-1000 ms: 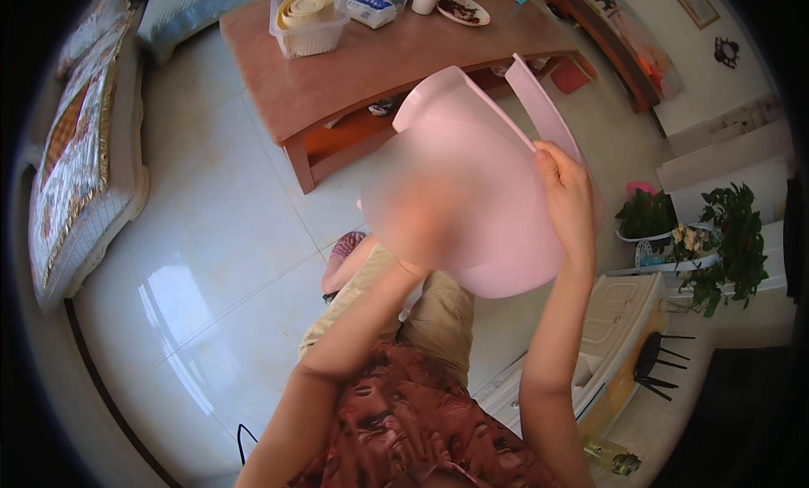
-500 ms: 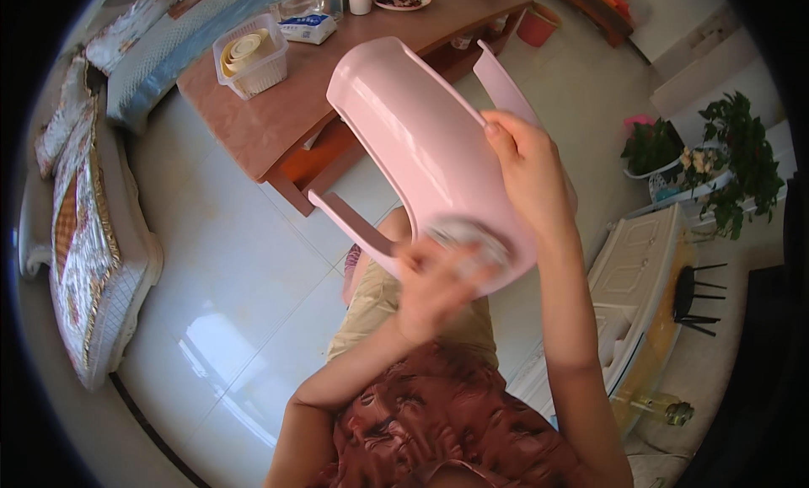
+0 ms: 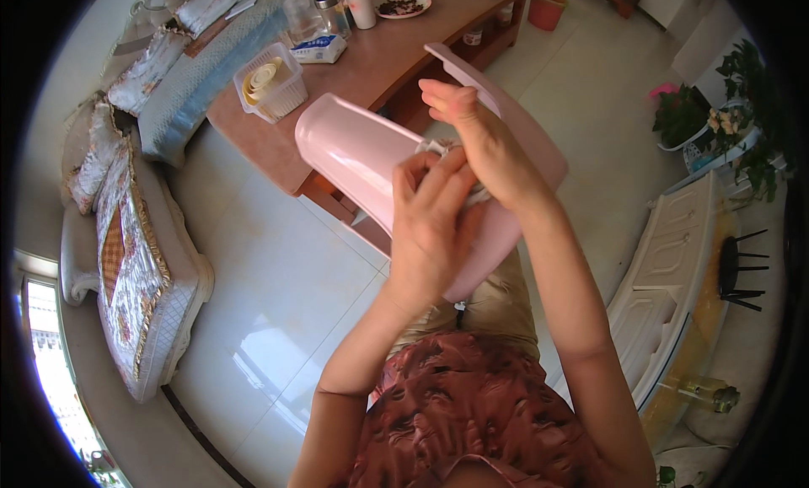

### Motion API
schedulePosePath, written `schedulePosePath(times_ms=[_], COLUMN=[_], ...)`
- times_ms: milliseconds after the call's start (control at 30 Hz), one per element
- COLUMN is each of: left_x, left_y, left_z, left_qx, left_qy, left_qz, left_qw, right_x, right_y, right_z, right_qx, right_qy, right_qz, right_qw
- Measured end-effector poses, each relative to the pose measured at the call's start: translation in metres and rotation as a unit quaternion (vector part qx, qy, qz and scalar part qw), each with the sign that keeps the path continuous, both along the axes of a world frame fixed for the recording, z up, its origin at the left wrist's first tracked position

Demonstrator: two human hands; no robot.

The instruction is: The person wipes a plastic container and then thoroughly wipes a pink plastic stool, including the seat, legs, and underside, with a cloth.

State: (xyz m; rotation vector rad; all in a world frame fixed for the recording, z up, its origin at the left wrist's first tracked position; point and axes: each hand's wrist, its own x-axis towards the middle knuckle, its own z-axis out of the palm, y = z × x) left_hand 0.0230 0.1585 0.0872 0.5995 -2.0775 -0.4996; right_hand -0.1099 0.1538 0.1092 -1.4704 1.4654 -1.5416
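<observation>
Brown table (image 3: 404, 45) is the biggest piece near us; we aren't working on it. Next down, pink plastic stool (image 3: 345, 138): off the floor, tipped over in front of us, between the table and our lap, one smooth outer panel facing up and left, another leg panel sticking out past our right wrist. What carries its weight is hidden. On the table, clear basket (image 3: 291, 96) with a pale coil in it, well apart from the work. Right hand (image 3: 497, 155): fingers out straight, not wrapped round anything we can see; can't tell if the palm braces the stool. Left hand (image 3: 431, 206): fingers bent and closed over a cloth (image 3: 436, 147), pressing it to the stool near the panel's edge. Smallest item is that cloth, greyish white, bunched, mostly under the fingers. Progress, our read: wiping is mid-run, since cloth and stool are in contact. Done versus left we can't split: the panel shows no clear line between wiped and unwiped, and the underside and far faces are out of sight.
</observation>
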Motion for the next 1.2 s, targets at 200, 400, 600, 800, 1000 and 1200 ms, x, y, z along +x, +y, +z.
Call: schedulePosePath(times_ms=[200, 400, 600, 800, 1000, 1200], left_x=[0.022, 0.008, 0.017, -0.005, 0.000, -0.001], left_y=[-0.052, 0.000, -0.022, -0.074, -0.069, -0.066], left_z=[0.018, 0.008, 0.024, 0.027, 0.014, 0.012], left_qx=[-0.103, -0.040, 0.293, 0.133, 0.005, -0.019], left_qy=[-0.028, -0.070, 0.184, 0.072, -0.179, -0.130], left_qz=[0.075, -0.011, -0.200, -0.071, -0.044, -0.056], left_qw=[0.991, 0.997, 0.917, 0.986, 0.983, 0.990], right_x=[-0.018, -0.012, -0.017, 0.029, -0.018, -0.101], right_y=[0.009, 0.021, 0.036, 0.069, 0.087, 0.055], right_z=[-0.005, -0.003, -0.006, -0.017, -0.032, -0.038], right_qx=[-0.011, -0.025, -0.107, -0.226, -0.186, -0.044], right_qy=[-0.031, 0.047, 0.110, 0.311, 0.278, 0.105], right_qz=[0.048, 0.089, 0.028, -0.090, -0.042, -0.158], right_qw=[0.998, 0.995, 0.988, 0.919, 0.941, 0.981])
